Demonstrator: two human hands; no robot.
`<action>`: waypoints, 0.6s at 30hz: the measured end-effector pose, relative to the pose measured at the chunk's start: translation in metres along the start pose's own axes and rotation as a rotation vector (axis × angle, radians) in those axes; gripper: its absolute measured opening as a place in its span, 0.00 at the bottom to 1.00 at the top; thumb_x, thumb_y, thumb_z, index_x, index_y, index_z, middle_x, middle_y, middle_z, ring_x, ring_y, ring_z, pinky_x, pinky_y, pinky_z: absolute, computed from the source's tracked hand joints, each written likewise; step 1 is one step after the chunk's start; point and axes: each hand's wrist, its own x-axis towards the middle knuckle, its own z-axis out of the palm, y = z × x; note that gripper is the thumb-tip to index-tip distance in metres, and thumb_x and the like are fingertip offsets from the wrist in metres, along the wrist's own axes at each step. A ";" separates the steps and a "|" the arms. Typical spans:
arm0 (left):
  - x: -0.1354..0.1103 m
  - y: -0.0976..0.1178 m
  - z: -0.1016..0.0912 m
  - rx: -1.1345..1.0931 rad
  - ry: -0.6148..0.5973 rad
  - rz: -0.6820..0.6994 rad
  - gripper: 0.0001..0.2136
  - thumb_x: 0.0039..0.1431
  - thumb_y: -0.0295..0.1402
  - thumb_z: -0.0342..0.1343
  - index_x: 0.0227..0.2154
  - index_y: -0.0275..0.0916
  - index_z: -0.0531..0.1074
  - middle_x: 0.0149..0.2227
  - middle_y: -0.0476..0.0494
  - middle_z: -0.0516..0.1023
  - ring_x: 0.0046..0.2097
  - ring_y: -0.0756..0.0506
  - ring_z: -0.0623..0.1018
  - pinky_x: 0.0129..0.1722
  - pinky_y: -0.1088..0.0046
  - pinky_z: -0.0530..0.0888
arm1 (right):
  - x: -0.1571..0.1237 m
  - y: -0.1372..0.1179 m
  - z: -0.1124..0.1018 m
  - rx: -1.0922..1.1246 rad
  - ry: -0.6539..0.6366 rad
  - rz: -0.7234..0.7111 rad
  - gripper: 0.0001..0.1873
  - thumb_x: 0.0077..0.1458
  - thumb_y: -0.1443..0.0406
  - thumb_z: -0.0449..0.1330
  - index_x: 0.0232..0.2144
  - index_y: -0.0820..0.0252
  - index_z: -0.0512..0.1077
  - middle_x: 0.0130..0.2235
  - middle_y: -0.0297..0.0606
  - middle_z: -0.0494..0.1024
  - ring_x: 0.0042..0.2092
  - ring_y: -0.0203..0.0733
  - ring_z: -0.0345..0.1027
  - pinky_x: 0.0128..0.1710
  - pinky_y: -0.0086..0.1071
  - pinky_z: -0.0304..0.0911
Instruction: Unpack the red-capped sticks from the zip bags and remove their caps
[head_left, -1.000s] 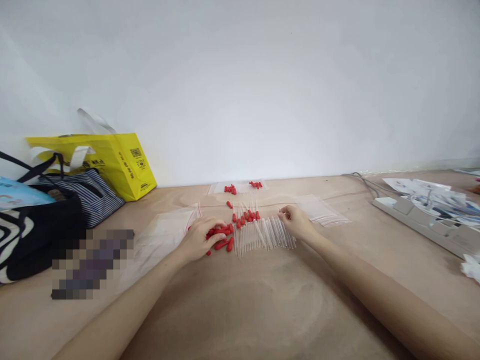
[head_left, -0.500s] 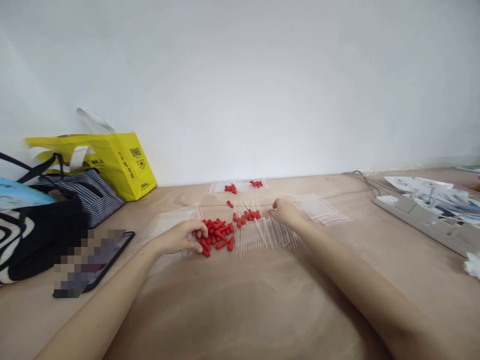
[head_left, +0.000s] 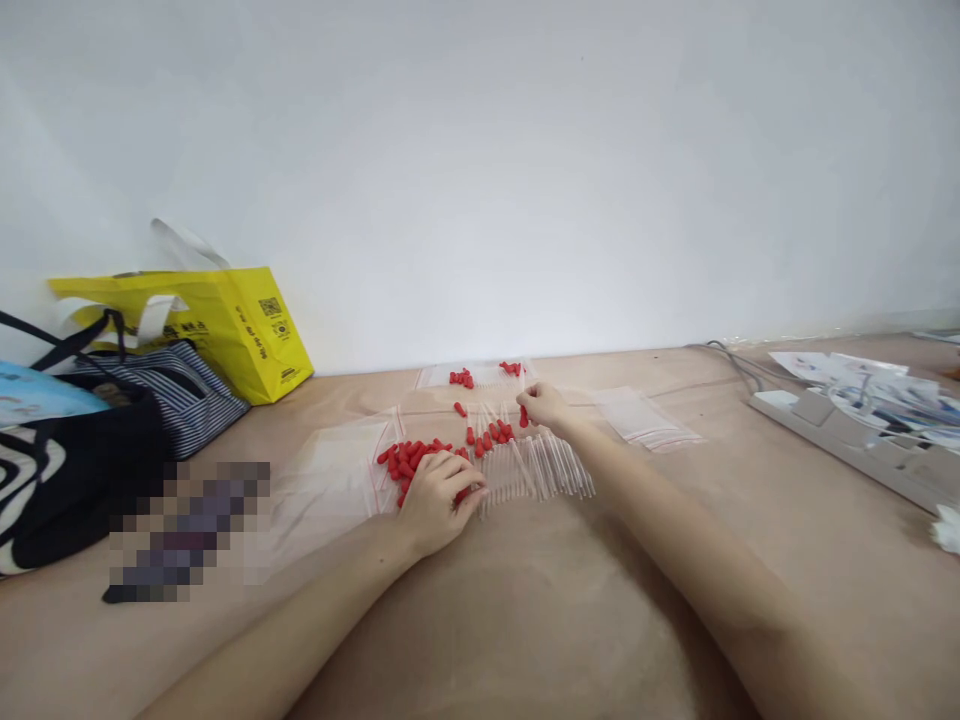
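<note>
My right hand [head_left: 545, 404] pinches a red rubber dropper bulb [head_left: 523, 416] above the upper ends of the clear dropper tubes [head_left: 564, 466]. The tubes lie side by side in a row, several with red bulbs [head_left: 495, 434] at their far ends. My left hand [head_left: 441, 500] rests over the near right side of a pile of loose red bulbs [head_left: 405, 457]. Its fingertips and thumb come together beside the left end of the tube row. Whatever they grip, if anything, is hidden.
Clear zip bags lie left [head_left: 330, 460] and right [head_left: 641, 415]. Against the wall, another bag [head_left: 484, 374] carries capped droppers. A blurred-out flat object [head_left: 187, 540], a dark bag [head_left: 82, 480] and a yellow bag [head_left: 247, 330] are at left, a white power strip [head_left: 840, 445] at right.
My left hand has moved right, from the pile's left side to its near right edge. My right hand has shifted slightly left and away from me, and a red bulb now shows at its fingertips.
</note>
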 end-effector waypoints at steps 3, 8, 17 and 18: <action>0.003 0.006 0.011 0.007 0.050 -0.048 0.05 0.53 0.32 0.51 0.29 0.41 0.71 0.31 0.47 0.75 0.36 0.46 0.70 0.38 0.66 0.62 | -0.030 0.007 -0.010 0.182 -0.016 -0.056 0.08 0.53 0.66 0.47 0.33 0.63 0.64 0.26 0.37 0.75 0.25 0.33 0.69 0.25 0.25 0.64; 0.013 0.018 0.018 0.010 0.063 -0.124 0.07 0.54 0.36 0.51 0.32 0.41 0.71 0.33 0.48 0.76 0.38 0.45 0.70 0.37 0.66 0.60 | -0.086 0.028 -0.010 0.823 -0.178 -0.195 0.13 0.46 0.58 0.58 0.30 0.59 0.61 0.26 0.32 0.74 0.29 0.36 0.71 0.32 0.32 0.67; 0.016 0.022 0.021 0.094 0.081 0.003 0.07 0.56 0.34 0.49 0.36 0.41 0.70 0.33 0.49 0.77 0.38 0.46 0.70 0.47 0.60 0.56 | -0.113 0.034 0.004 1.040 -0.371 -0.153 0.16 0.39 0.56 0.63 0.28 0.61 0.68 0.27 0.34 0.75 0.32 0.37 0.70 0.37 0.34 0.65; 0.016 0.021 0.021 0.101 0.079 0.017 0.06 0.56 0.33 0.49 0.33 0.41 0.71 0.31 0.50 0.77 0.37 0.47 0.71 0.48 0.59 0.55 | -0.113 0.035 0.004 1.005 -0.368 -0.166 0.16 0.40 0.56 0.63 0.28 0.61 0.69 0.27 0.34 0.76 0.32 0.37 0.70 0.37 0.35 0.65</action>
